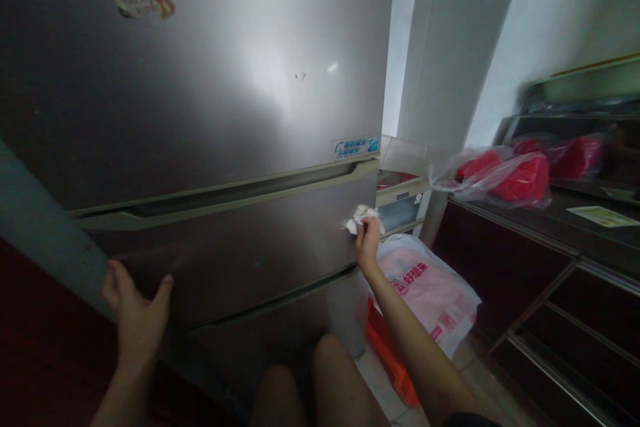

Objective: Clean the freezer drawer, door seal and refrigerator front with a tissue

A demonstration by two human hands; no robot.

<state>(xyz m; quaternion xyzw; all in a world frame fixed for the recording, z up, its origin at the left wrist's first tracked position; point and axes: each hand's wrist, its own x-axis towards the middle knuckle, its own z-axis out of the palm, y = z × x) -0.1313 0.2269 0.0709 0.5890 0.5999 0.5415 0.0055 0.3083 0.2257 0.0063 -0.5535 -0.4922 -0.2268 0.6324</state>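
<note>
A grey metallic refrigerator (240,93) fills the left and middle of the view, with a middle drawer (240,253) and a lower drawer (320,320) beneath its upper door. My right hand (369,240) is closed around a crumpled white tissue (363,215), which lies against the right edge of the middle drawer. At the drawer's left edge is my left hand (135,303), thumb and fingers spread apart, with nothing held. Its fingertips seem to rest on the refrigerator's side edge.
A white plastic bag (425,287) with red print stands right of the refrigerator, above an orange bin (390,353). Farther right, a dark counter (565,230) carries red items in clear plastic (515,173). My knees (330,360) are close to the lower drawer.
</note>
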